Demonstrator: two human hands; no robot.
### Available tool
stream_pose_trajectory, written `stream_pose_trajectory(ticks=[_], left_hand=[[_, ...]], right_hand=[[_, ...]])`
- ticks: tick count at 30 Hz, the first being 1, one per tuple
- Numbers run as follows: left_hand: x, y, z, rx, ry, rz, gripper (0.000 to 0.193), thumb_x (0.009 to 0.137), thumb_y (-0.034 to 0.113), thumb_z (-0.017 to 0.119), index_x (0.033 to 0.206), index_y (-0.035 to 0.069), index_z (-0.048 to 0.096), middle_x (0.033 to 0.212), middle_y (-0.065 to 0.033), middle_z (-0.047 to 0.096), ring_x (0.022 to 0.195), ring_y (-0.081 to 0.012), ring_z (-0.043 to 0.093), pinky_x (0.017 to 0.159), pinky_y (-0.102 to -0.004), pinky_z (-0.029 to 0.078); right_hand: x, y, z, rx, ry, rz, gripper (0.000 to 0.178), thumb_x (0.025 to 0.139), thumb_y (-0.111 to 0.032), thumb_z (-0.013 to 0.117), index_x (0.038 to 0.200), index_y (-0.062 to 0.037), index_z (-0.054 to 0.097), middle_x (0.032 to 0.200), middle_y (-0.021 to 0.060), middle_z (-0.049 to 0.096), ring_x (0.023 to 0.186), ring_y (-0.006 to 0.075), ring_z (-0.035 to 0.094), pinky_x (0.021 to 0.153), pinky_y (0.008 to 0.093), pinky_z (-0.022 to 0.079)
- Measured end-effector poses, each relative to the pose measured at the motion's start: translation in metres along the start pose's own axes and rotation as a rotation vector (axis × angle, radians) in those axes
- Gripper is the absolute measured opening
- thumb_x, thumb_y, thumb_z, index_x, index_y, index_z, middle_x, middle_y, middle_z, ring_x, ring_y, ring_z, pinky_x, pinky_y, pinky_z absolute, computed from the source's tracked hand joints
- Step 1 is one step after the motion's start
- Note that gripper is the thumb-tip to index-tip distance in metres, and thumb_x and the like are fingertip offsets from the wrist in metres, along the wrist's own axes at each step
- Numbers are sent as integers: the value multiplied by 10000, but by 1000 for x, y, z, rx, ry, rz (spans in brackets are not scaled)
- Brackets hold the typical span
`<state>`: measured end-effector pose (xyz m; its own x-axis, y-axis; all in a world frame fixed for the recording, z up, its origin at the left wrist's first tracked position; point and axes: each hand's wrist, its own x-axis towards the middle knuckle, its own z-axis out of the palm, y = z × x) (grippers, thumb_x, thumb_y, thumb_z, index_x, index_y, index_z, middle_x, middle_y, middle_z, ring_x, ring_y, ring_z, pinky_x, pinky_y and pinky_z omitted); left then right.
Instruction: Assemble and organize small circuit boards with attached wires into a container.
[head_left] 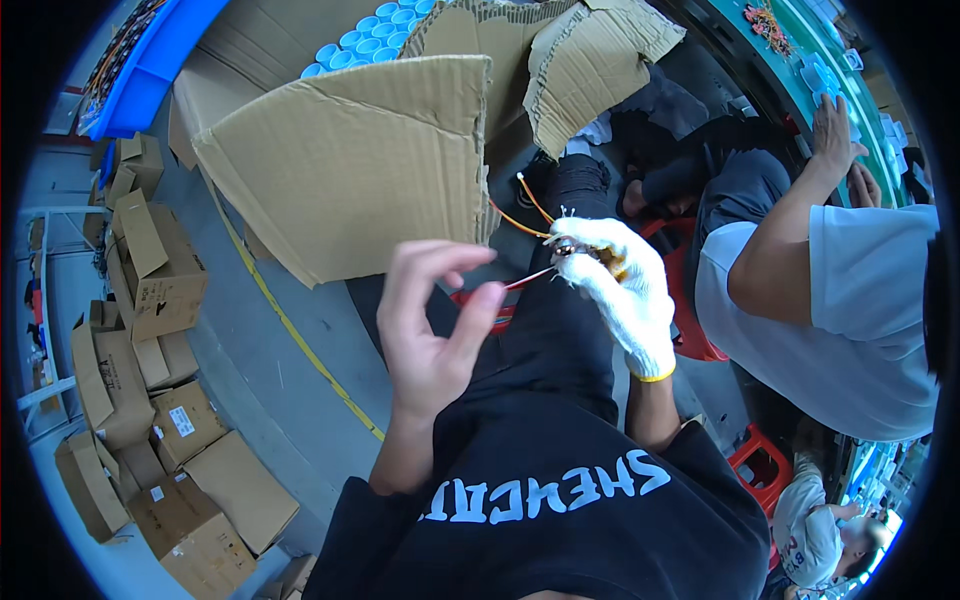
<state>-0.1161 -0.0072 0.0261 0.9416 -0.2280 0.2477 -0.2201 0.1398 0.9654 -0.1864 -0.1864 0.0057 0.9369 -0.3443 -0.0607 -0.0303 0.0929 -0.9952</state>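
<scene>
My right hand (620,290), in a white knitted glove with a yellow cuff, pinches a small round shiny metal part (566,249) between thumb and fingers. Orange wires (522,224) run from it toward the upper left, one ending in a small white connector (520,177). A thin pale wire (530,278) sticks out from the part toward my left thumb. Bare and just left of it, my left hand (432,325) has its thumb and fingers apart. Whether the thumb touches the pale wire's end I cannot tell. The gloved fingers hide much of the part.
A large cardboard box (350,180) with raised flaps stands ahead, light-blue cups (368,45) beyond it. At left are a blue bin (150,70) and several cartons (160,265). A seated co-worker (800,290) works at a green bench (790,75) on the right, near red stools (690,310).
</scene>
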Motion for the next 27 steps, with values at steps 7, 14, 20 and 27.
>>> stream_pose_trajectory(ticks=[7,14,20,27], left_hand=[[21,-14,-2,179,-418,-153,111,806,31,707,883,-29,654,776,-29,635,706,-88,553,658,-226,437],[3,-32,6,-150,-282,-434,94,876,70,659,865,-21,640,719,5,603,603,-49,526,567,-189,413],[-6,-35,20,-51,1,-284,103,893,66,642,844,-24,625,706,10,594,590,-29,512,522,-167,393],[-6,-42,13,-251,-80,-323,99,886,52,644,844,-36,627,700,-10,595,544,-26,479,475,-168,364]], right_hand=[[4,3,6,-139,-202,-234,266,812,-49,692,1071,5,661,922,83,661,808,132,629,721,234,487],[11,6,6,-186,-195,-144,248,841,-65,665,1079,5,651,905,77,662,771,135,634,690,246,494],[4,2,14,-59,-104,113,249,863,-106,651,1090,-5,635,897,66,653,761,116,628,673,235,492],[9,15,23,-153,-216,-98,221,876,-115,639,1070,-9,629,874,58,640,735,101,616,638,221,482]])
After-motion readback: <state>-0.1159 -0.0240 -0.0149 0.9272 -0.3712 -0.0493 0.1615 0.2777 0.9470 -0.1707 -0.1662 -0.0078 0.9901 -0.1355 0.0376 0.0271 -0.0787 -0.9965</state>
